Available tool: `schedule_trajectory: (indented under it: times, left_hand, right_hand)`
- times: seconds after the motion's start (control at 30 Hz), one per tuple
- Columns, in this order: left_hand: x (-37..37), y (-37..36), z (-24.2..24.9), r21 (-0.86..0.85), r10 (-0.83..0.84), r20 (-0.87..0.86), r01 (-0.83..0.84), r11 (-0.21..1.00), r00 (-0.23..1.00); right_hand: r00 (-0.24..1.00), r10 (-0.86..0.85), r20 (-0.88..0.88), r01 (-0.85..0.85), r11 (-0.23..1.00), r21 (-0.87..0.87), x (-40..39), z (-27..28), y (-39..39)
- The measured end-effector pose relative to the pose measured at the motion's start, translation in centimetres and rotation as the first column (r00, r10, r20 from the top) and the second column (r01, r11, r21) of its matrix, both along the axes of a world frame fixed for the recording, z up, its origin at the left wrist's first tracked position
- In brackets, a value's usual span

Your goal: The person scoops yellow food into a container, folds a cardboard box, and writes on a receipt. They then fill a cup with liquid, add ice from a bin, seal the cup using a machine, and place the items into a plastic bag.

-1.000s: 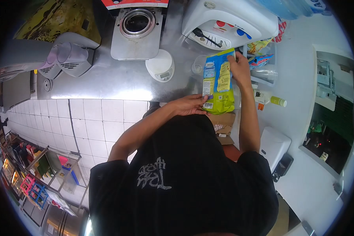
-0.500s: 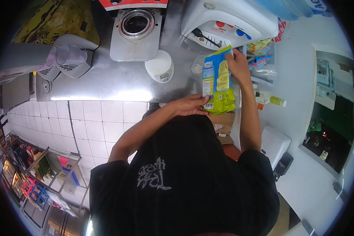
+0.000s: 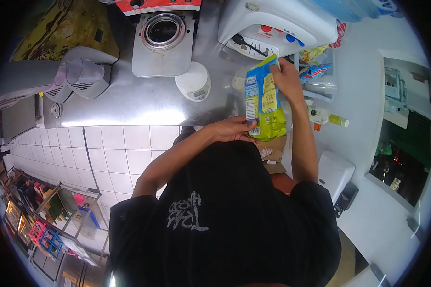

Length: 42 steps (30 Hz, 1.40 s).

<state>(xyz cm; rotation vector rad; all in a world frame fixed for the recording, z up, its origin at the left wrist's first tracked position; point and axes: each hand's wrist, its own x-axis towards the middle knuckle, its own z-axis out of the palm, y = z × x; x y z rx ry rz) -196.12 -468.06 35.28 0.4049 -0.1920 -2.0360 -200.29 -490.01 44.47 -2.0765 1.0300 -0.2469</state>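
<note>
Upright in front of me is a blue and lime-green plastic pouch [image 3: 267, 105], printed with panels of text and a barcode. My right hand [image 3: 286, 79] is closed on its upper right edge. Lower down, my left hand [image 3: 232, 129] grips the bottom left side, thumb on the front and fingers partly hidden beneath. Behind the pouch, partly covered by it, a small round clear container [image 3: 238, 82] stands on the steel counter. A white digital kitchen scale [image 3: 194, 81] lies to the left of the pouch.
The steel counter [image 3: 129, 103] carries a cup sealing machine [image 3: 162, 52] and, farther right, a white water dispenser [image 3: 285, 28] with a black spoon on its drip tray. A plastic bin [image 3: 316, 88] with packets stands at the right. An open cardboard box [image 3: 275, 148] sits below the pouch.
Both hands keep hold of the pouch. Its top has shifted very slightly left with my right hand, and the whole view has tilted a little.
</note>
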Motion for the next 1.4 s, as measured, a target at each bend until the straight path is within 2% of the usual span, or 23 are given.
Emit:
schedule_trajectory:
  times: [0.13, 0.2, 0.3, 0.4, 0.53, 0.63, 0.7, 0.8, 0.93, 1.0, 1.4]
  left_hand:
    - [-0.2, 0.1, -0.1, 0.021, -0.004, 0.005, 0.004, 1.0, 1.0]
    - [-0.1, 0.1, 0.0, 0.014, -0.018, 0.01, 0.018, 1.0, 1.0]
    - [-0.1, 0.2, 0.2, -0.005, 0.001, 0.013, -0.001, 1.0, 1.0]
    - [-0.2, 0.4, 0.4, 0.027, 0.002, 0.051, -0.003, 1.0, 0.999]
    - [0.2, 0.3, 0.4, 0.0, -0.024, 0.064, 0.024, 1.0, 0.998]
    - [0.1, 0.4, 0.6, 0.021, 0.007, 0.041, -0.008, 1.0, 0.999]
    - [-0.2, 0.4, 0.7, 0.045, -0.007, 0.082, 0.004, 0.999, 0.997]
    - [0.1, 0.2, 0.6, 0.021, -0.024, 0.08, 0.022, 1.0, 0.997]
    - [-0.1, 0.4, 0.6, 0.029, 0.004, 0.062, -0.006, 1.0, 0.998]
    - [-0.2, 0.3, 0.6, 0.023, -0.027, 0.076, 0.025, 0.999, 0.997]
    - [-0.2, 0.3, 0.4, 0.041, -0.013, 0.108, 0.008, 0.999, 0.994]
  right_hand:
    - [0.999, -0.006, -0.043, 0.006, 1.0, 0.008, -0.2, -0.7, -0.6]
    - [0.999, 0.002, 0.032, -0.003, 0.999, 0.049, -0.3, -0.9, -0.4]
    - [0.998, -0.039, 0.056, 0.037, 0.998, 0.042, -0.1, -0.9, 0.1]
    - [1.0, -0.014, -0.007, 0.014, 0.999, 0.044, -0.2, -0.6, -0.4]
    - [1.0, 0.004, -0.006, -0.003, 0.998, 0.058, -0.4, -1.5, -0.5]
    - [0.998, -0.021, 0.059, 0.019, 0.999, 0.05, 0.0, -0.9, -0.2]
    - [0.999, -0.031, -0.011, 0.031, 0.997, 0.068, 0.2, 0.3, 0.3]
    - [1.0, 0.0, -0.012, 0.0, 1.0, 0.01, 0.0, -0.5, 0.1]
    - [1.0, -0.023, 0.022, 0.022, 0.999, 0.036, -0.2, -1.4, -0.7]
    - [0.999, 0.002, -0.039, -0.002, 1.0, 0.014, -0.2, -1.1, -0.4]
    - [1.0, -0.024, -0.003, 0.024, 0.999, 0.045, -0.2, -0.4, 0.1]
